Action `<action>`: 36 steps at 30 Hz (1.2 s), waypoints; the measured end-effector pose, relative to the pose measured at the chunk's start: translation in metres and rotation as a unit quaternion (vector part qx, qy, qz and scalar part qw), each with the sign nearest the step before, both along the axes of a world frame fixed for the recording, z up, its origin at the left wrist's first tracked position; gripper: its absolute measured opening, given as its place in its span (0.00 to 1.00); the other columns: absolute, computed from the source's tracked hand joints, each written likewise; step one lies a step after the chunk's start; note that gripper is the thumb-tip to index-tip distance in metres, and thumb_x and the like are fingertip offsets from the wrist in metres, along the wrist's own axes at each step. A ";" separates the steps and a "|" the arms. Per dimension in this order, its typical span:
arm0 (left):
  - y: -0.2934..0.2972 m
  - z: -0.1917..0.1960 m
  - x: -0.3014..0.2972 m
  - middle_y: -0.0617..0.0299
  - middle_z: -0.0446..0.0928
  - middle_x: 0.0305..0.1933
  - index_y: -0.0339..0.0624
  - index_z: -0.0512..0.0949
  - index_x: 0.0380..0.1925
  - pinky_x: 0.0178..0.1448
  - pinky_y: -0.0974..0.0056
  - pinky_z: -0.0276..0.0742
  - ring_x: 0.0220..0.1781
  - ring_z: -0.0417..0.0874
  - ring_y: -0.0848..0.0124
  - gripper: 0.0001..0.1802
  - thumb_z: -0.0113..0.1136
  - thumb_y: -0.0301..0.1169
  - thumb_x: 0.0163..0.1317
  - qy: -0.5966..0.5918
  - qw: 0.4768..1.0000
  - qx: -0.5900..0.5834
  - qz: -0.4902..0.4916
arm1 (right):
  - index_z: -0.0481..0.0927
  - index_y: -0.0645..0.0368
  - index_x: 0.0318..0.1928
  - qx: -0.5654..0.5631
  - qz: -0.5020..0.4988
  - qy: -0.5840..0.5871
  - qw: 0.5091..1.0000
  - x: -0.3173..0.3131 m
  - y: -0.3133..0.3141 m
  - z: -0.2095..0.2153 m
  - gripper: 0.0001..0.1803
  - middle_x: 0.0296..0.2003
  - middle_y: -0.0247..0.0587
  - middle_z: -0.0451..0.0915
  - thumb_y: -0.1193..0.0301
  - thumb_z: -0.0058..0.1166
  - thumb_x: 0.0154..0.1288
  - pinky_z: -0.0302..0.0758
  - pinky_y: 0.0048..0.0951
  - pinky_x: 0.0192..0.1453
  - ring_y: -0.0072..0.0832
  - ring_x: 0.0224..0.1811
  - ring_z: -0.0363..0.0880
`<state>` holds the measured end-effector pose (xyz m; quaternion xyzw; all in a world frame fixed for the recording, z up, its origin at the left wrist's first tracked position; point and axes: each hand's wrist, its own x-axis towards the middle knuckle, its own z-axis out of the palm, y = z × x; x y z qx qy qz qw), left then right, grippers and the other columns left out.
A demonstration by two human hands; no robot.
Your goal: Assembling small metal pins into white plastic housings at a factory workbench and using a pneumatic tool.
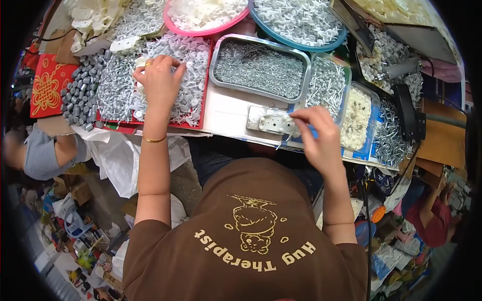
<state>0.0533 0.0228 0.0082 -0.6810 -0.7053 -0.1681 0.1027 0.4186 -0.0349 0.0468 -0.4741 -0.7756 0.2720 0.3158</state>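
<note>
Fingers, right hand (319,138): pinched shut on a thin metal pin (283,141), whose long axis slants down and toward the person's left from the fingertips
Fingers, left hand (159,80): curled down into the white caps, tips bunched as if picking; whether a cap is actually gripped cannot be told
Landmark: small white plastic block with holes (276,124), lying on the worktop (226,108) on a flat grey plate
Pin from landmark: just to the right of the block, its free tip below the block's lower right corner, not yet in a hole as far as can be seen
Nearer hand: right hand is touching distance from the block; left hand is well apart, to its left
White caps (188,60): heaped in the red tray (203,108), left of the block, under the left hand
Grey cylinders (83,90): pile further left of the block, beyond the red tray
Steel tray of nails (258,67): just behind the block
Clear tub of pins (326,80): behind and right of the block
Blue round tray (301,22) and pink round tray (203,17): far behind the block, both holding white-headed pieces
Counts: two hands, one white block, one pin held, one red tray, one steel tray, two round trays; caps, nails and cylinders too many to count
Others: one person's sleeve at far left, another person at lower right, both well apart from the block
</note>
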 end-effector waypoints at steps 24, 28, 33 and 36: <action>-0.063 -0.001 0.161 0.66 0.88 0.42 0.44 0.84 0.33 0.58 0.58 0.65 0.45 0.83 0.70 0.06 0.71 0.26 0.54 -0.419 0.857 -0.082 -0.290 | 0.88 0.61 0.39 0.086 -0.163 -0.009 0.983 -0.001 0.081 0.015 0.05 0.34 0.37 0.86 0.75 0.66 0.64 0.74 0.25 0.39 0.23 0.33 0.78; -0.068 -0.012 0.162 0.71 0.87 0.43 0.47 0.83 0.32 0.61 0.53 0.57 0.51 0.81 0.68 0.06 0.71 0.29 0.55 -0.388 0.882 -0.085 -0.255 | 0.88 0.59 0.38 0.160 -0.186 -0.033 0.969 -0.005 0.127 0.002 0.06 0.33 0.37 0.85 0.70 0.66 0.64 0.75 0.30 0.40 0.28 0.33 0.78; -0.071 -0.005 0.162 0.71 0.86 0.47 0.49 0.84 0.34 0.61 0.52 0.55 0.53 0.81 0.69 0.07 0.72 0.30 0.56 -0.282 0.910 -0.026 -0.302 | 0.88 0.56 0.37 0.241 -0.217 -0.134 0.936 -0.007 0.180 -0.012 0.08 0.33 0.37 0.84 0.65 0.66 0.64 0.75 0.37 0.46 0.36 0.39 0.79; -0.061 0.004 0.148 0.70 0.85 0.46 0.51 0.82 0.37 0.63 0.49 0.55 0.54 0.80 0.67 0.07 0.68 0.32 0.59 -0.275 0.916 -0.022 -0.290 | 0.85 0.57 0.34 0.234 -0.191 -0.155 0.941 -0.010 0.186 -0.017 0.08 0.33 0.36 0.83 0.66 0.66 0.63 0.75 0.38 0.48 0.38 0.41 0.79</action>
